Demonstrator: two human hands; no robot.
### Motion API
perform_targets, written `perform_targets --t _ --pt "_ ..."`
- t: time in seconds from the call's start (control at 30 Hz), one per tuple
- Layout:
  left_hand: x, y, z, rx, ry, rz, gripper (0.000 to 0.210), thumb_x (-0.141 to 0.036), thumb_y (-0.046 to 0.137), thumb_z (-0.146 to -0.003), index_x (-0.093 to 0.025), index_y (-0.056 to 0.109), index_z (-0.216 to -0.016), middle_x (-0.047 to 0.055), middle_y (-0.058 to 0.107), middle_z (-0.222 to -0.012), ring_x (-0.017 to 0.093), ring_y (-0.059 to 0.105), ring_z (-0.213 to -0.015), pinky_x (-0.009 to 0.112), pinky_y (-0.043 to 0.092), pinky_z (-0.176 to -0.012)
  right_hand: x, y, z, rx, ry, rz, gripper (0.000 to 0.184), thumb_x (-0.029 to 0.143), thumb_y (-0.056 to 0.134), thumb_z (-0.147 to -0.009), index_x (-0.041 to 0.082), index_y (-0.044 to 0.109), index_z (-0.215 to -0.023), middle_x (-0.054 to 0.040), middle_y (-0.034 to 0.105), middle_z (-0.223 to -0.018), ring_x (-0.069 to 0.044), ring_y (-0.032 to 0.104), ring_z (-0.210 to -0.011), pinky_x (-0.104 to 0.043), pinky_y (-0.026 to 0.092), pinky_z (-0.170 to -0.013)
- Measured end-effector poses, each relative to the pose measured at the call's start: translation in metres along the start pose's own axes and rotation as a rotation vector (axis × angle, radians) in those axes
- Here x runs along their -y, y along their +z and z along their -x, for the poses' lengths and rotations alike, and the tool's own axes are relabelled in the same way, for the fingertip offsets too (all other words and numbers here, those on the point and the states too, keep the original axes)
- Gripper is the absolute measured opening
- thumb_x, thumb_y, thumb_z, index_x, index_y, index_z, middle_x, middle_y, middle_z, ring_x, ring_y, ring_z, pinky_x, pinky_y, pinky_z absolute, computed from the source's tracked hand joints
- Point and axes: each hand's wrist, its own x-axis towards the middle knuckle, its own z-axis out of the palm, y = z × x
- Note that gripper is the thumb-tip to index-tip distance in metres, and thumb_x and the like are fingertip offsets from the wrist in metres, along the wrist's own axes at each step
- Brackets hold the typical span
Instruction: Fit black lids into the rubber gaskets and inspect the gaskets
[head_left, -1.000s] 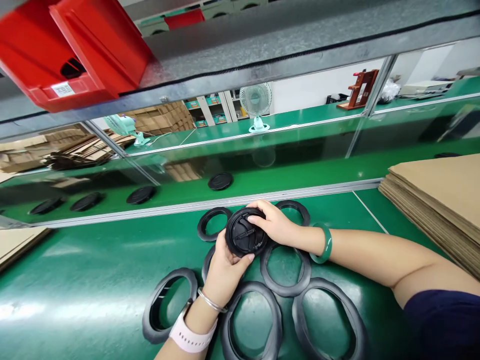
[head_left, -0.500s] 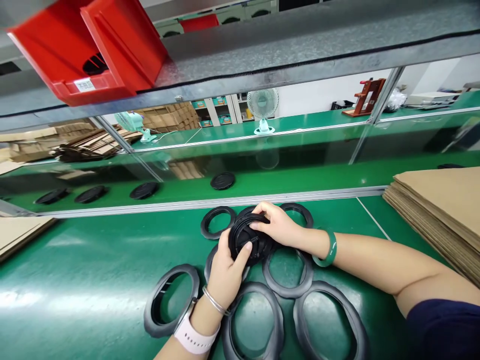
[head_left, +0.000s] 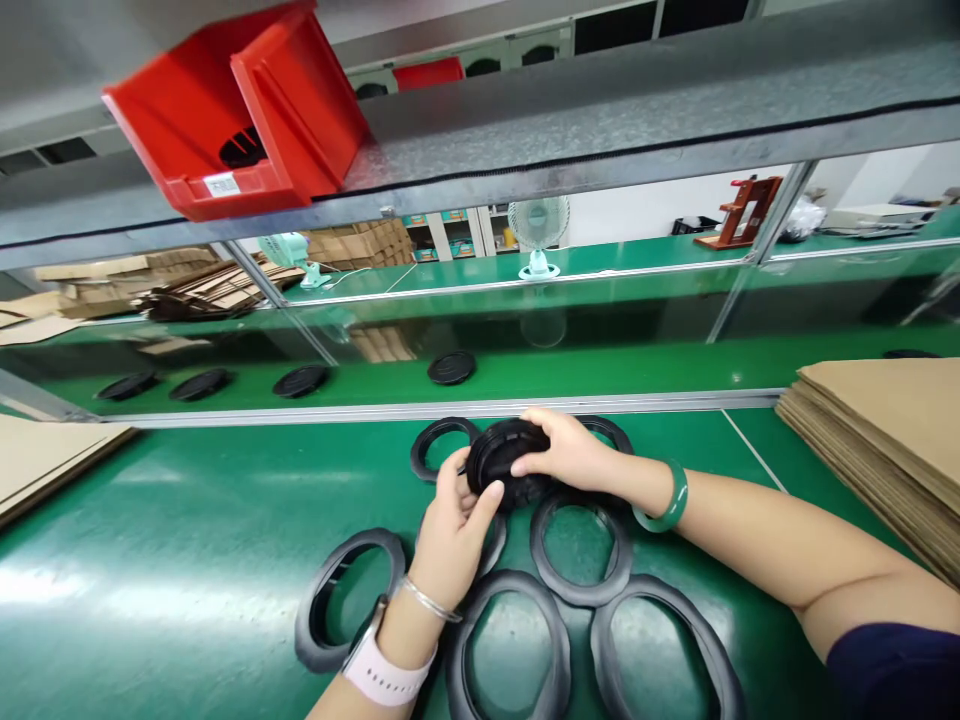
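The green bench top (head_left: pixel 187 560) carries several loose black rings: one at the near left (head_left: pixel 346 598), two at the near edge (head_left: pixel 508 645) (head_left: pixel 664 650), one in the middle (head_left: pixel 581 548), and one further back (head_left: pixel 437 447), close together and partly overlapping. A stack of flat cardboard sheets (head_left: pixel 885 440) lies at the right end, another cardboard sheet (head_left: pixel 45 460) at the left. Beyond a metal rail (head_left: pixel 375 410), the green belt (head_left: pixel 600 365) bears four black round covers (head_left: pixel 451 367) (head_left: pixel 300 380) (head_left: pixel 201 384) (head_left: pixel 127 386) in a row.
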Motion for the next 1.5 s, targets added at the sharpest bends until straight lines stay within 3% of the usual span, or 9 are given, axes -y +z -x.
perform_targets --t 0.13,0.33,0.57,0.77,0.93,1.03,1.13,1.3,1.5 --pt "0.016 -0.017 -0.016 -0.072 0.086 -0.217 0.058 -0.049 0.051 -0.092 -0.021 0.037 -0.142 0.014 0.054 -0.139 0.027 0.052 -0.129 0.049 0.040 -0.111 -0.035 -0.067 -0.025 -0.521 -0.084 0.357 0.033 0.023 0.074 -0.084 0.018 0.060 -0.113 -0.0057 0.065 -0.108 -0.026 0.061 -0.100 -0.039 0.049 -0.089" --pt "0.052 -0.024 -0.033 -0.026 0.122 -0.637 0.060 -0.039 0.042 -0.087 -0.005 0.052 -0.136 0.020 0.055 -0.135 0.035 0.044 -0.134 0.055 0.032 -0.116 -0.117 -0.140 -0.033 -0.216 0.176 0.963 0.046 0.038 0.067 -0.092 0.021 0.059 -0.135 -0.0102 0.050 -0.142 -0.037 0.032 -0.139 -0.061 0.020 -0.116" --pt "0.048 -0.023 -0.035 -0.110 0.147 -0.578 0.049 -0.038 0.050 -0.081 -0.007 0.067 -0.113 0.015 0.058 -0.093 0.033 0.057 -0.097 0.057 0.046 -0.098 -0.147 -0.133 -0.039 -0.245 0.142 0.966 0.043 0.042 0.053 -0.101 0.018 0.059 -0.137 -0.0091 0.047 -0.145 -0.029 0.033 -0.141 -0.050 0.027 -0.118" --pt "0.021 -0.022 -0.024 -0.221 0.184 -0.255 0.036 -0.046 0.056 -0.088 -0.016 0.062 -0.108 0.013 0.059 -0.110 0.031 0.055 -0.111 0.052 0.042 -0.105 -0.149 -0.136 -0.040 -0.256 0.105 0.960 0.043 0.039 0.059 -0.098 0.015 0.062 -0.134 -0.0106 0.048 -0.144 -0.029 0.034 -0.141 -0.046 0.028 -0.119" --pt "0.000 -0.001 -0.006 0.093 -0.107 0.691 0.039 -0.052 0.060 -0.091 -0.021 0.053 -0.114 0.007 0.065 -0.106 0.028 0.062 -0.113 0.047 0.046 -0.104 -0.146 -0.133 -0.039 -0.232 0.103 0.956 0.045 0.039 0.062 -0.097 0.014 0.061 -0.134 -0.0108 0.046 -0.145 -0.029 0.031 -0.142 -0.046 0.026 -0.120" --pt "0.000 0.010 -0.001 0.370 -0.249 0.614 0.041 -0.051 0.062 -0.091 -0.017 0.056 -0.113 0.009 0.068 -0.101 0.026 0.064 -0.108 0.038 0.049 -0.095 -0.146 -0.133 -0.038 -0.173 0.107 0.954 0.051 0.040 0.064 -0.095 0.017 0.056 -0.140 -0.0101 0.041 -0.149 -0.031 0.028 -0.143 -0.051 0.023 -0.120" --pt "0.003 0.013 -0.002 0.532 -0.180 0.426 0.036 -0.048 0.064 -0.090 -0.015 0.059 -0.106 0.011 0.070 -0.102 0.024 0.064 -0.103 0.033 0.047 -0.090 -0.147 -0.134 -0.036 -0.104 0.101 0.949 0.059 0.040 0.066 -0.093 0.020 0.049 -0.146 -0.0082 0.035 -0.152 -0.031 0.022 -0.145 -0.053 0.021 -0.120" --pt "0.004 0.014 -0.004 0.588 -0.152 0.467 0.037 -0.046 0.070 -0.085 -0.013 0.061 -0.099 0.012 0.071 -0.100 0.022 0.064 -0.097 0.033 0.046 -0.090 -0.147 -0.137 -0.035 -0.041 0.081 0.927 0.061 0.037 0.062 -0.095 0.016 0.044 -0.149 -0.0083 0.029 -0.156 -0.027 0.016 -0.147 -0.045 0.025 -0.121" --pt "0.007 0.016 -0.003 0.572 -0.202 0.544 0.042 -0.041 0.080 -0.075 -0.013 0.059 -0.097 0.012 0.072 -0.100 0.025 0.066 -0.101 0.038 0.047 -0.095 -0.149 -0.139 -0.035 0.007 0.073 0.915 0.042 0.037 0.058 -0.097 0.014 0.064 -0.131 -0.0113 0.027 -0.156 -0.029 0.015 -0.147 -0.048 0.023 -0.121"
